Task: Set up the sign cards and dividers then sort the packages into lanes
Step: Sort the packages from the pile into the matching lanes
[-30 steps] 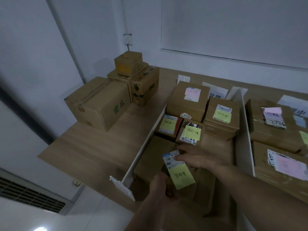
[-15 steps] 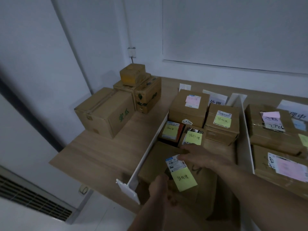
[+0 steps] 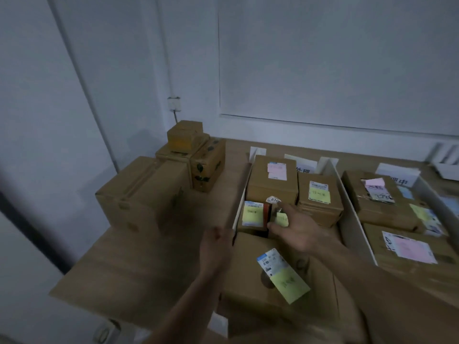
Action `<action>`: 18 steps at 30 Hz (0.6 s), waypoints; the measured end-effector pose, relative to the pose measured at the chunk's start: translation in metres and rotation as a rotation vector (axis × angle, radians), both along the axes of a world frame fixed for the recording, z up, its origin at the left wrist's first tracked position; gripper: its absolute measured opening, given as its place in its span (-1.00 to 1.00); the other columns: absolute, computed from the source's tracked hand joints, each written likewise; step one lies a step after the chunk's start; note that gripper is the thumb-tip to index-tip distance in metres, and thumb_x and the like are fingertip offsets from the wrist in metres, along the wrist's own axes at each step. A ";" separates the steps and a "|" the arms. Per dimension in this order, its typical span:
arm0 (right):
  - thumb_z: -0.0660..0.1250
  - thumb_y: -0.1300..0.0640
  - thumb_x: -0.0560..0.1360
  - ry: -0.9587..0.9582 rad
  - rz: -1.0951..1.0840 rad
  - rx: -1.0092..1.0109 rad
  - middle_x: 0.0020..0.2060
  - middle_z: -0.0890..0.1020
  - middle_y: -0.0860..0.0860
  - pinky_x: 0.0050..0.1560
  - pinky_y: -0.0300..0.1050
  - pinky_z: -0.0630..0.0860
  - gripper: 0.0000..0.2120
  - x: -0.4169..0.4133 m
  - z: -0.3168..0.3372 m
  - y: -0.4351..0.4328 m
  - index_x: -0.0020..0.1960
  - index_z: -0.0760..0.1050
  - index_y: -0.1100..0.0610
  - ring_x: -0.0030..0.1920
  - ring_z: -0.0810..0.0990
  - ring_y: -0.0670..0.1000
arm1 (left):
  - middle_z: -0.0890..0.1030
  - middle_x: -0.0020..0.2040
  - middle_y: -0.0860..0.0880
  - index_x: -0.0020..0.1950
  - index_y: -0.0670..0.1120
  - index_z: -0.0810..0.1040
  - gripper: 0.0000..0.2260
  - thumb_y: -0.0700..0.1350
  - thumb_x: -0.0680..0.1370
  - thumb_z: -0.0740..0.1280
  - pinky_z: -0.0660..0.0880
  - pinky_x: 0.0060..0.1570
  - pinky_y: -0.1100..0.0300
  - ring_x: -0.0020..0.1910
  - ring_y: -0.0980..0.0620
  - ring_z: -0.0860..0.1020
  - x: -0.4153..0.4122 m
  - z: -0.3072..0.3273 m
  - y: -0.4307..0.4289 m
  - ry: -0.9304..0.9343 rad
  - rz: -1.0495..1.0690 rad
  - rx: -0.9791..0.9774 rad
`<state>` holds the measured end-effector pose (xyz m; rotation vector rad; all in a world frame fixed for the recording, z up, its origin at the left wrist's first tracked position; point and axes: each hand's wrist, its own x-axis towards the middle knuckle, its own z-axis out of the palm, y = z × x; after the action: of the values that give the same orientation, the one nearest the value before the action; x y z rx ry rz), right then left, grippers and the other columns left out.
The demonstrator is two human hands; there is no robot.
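Cardboard box [image 3: 248, 269], yellow-noted, is laid in the near lane beside the divider [image 3: 243, 194]; fingers [image 3: 290, 212] of left hand [image 3: 217, 247] and right hand [image 3: 300, 232] are relaxed, nothing grasped; the next package [image 3: 144, 194] is probably best lifted by both sides, note read first.

Reaches forward with both bare forearms, which enter from the lower edge and run up toward the middle. Holds the left hand [image 3: 217, 244] nearer and more to the left, back of the hand up, fingers loosely bent, gripping nothing. Stretches the right hand [image 3: 299, 230] farther ahead, palm down, fingers [image 3: 289, 212] straight and spread, thumb pointing to the left. Leaves a clear gap between the two hands.
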<state>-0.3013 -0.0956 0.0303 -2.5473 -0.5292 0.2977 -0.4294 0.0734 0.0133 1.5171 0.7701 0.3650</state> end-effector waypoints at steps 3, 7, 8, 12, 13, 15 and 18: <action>0.25 -0.26 0.59 -0.054 -0.073 0.005 0.56 0.27 0.04 0.40 0.05 0.33 -0.30 -0.013 0.004 0.024 0.62 0.10 -0.07 0.50 0.32 0.15 | 0.62 0.08 -0.05 0.19 -0.08 0.56 -0.65 0.09 0.51 0.29 0.56 0.10 -0.02 0.07 -0.09 0.59 -0.007 0.010 0.041 0.025 -0.092 0.068; 0.18 -0.37 0.55 -0.065 -0.138 0.024 0.63 0.11 0.06 0.48 0.14 0.29 -0.23 -0.024 -0.002 0.063 0.64 0.05 -0.09 0.57 0.21 0.16 | 0.52 -0.10 -0.06 0.07 -0.18 0.52 -0.83 -0.08 0.60 0.31 0.41 -0.28 0.35 -0.21 0.04 0.47 -0.015 0.008 0.098 -0.042 -0.080 0.033; 0.16 -0.39 0.54 -0.066 -0.143 0.028 0.63 0.09 0.06 0.48 0.16 0.28 -0.22 -0.025 -0.003 0.073 0.64 0.05 -0.10 0.58 0.19 0.16 | 0.49 -0.16 -0.04 0.04 -0.18 0.52 -0.83 -0.08 0.60 0.31 0.38 -0.32 0.32 -0.26 0.07 0.44 -0.016 0.008 0.111 -0.045 -0.080 0.057; 0.14 -0.43 0.52 -0.081 -0.134 0.047 0.63 0.11 0.06 0.49 0.21 0.27 -0.23 -0.030 -0.003 0.113 0.62 0.08 -0.12 0.59 0.16 0.16 | 0.58 -0.07 -0.14 0.20 -0.26 0.54 -0.67 -0.01 0.61 0.29 0.35 -0.23 0.22 -0.18 0.08 0.46 -0.020 0.010 0.154 -0.042 -0.057 0.132; 0.13 -0.45 0.51 -0.076 -0.127 0.054 0.63 0.12 0.06 0.48 0.22 0.28 -0.22 -0.030 -0.001 0.123 0.62 0.09 -0.13 0.58 0.19 0.18 | 0.54 -0.17 -0.09 0.17 -0.29 0.53 -0.65 -0.01 0.60 0.30 0.32 -0.30 0.22 -0.26 0.10 0.44 -0.020 0.011 0.164 -0.043 -0.043 0.151; 0.10 -0.50 0.48 -0.071 -0.109 0.062 0.62 0.14 0.04 0.47 0.21 0.31 -0.19 -0.026 0.002 0.143 0.61 0.09 -0.14 0.55 0.25 0.19 | 0.48 -0.24 -0.01 0.09 -0.26 0.55 -0.68 0.00 0.60 0.29 0.30 -0.32 0.21 -0.33 0.12 0.42 -0.021 0.012 0.182 -0.030 -0.042 0.155; 0.13 -0.43 0.53 -0.057 -0.062 0.077 0.63 0.13 0.05 0.49 0.13 0.28 -0.22 -0.017 0.006 0.173 0.63 0.06 -0.10 0.56 0.23 0.18 | 0.53 -0.12 -0.06 0.03 -0.13 0.58 -0.84 -0.07 0.63 0.27 0.32 -0.19 0.19 -0.18 0.05 0.49 -0.018 0.017 0.209 0.020 -0.081 0.196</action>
<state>-0.3183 0.0775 0.0364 -2.4978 -0.4730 0.1792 -0.4471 0.2825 0.0304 1.7329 0.7016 0.3733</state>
